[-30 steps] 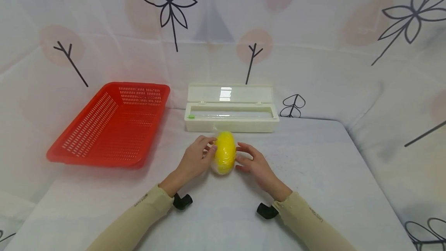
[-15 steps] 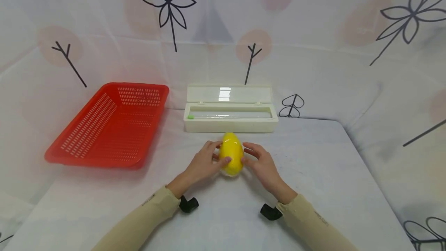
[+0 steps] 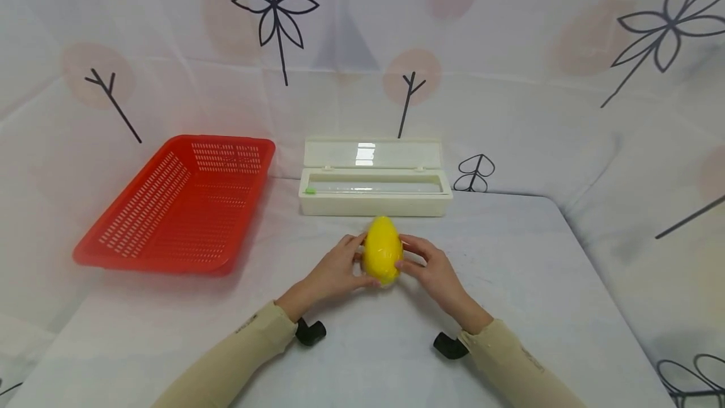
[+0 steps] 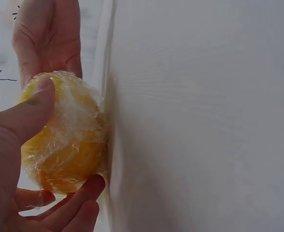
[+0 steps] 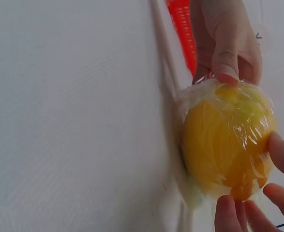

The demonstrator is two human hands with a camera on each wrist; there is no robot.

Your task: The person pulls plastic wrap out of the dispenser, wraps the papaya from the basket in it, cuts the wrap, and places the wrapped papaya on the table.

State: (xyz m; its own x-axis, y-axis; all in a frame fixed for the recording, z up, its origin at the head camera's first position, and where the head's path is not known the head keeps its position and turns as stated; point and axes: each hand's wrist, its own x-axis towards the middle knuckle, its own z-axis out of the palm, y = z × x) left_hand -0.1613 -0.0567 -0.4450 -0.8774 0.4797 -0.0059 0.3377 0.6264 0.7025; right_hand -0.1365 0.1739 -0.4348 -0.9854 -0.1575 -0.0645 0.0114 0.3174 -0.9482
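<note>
A yellow egg-shaped fruit (image 3: pixel 382 250) wrapped in clear cling film stands at the middle of the table, just in front of a cream box. My left hand (image 3: pixel 334 272) holds its left side between thumb and fingers. In the left wrist view that thumb lies across the crinkled film (image 4: pixel 69 116), with the fingers curled under the fruit's far end. From the other side my right hand (image 3: pixel 436 276) grips it, thumb and fingertips against the wrap in the right wrist view. Its underside is hidden.
Behind the fruit, a cream cling film box (image 3: pixel 376 206) has its lid raised, with a clear roll and a small green slider inside. A red perforated basket (image 3: pixel 226 263) stands at the left. Patterned cloth (image 3: pixel 510 80) hangs behind the white table (image 3: pixel 510 257).
Both hands have shifted slightly right, taking the fruit with them and turning it. The right fingers, loosely beside it a second ago, now lie against it. Box and basket stay put.
</note>
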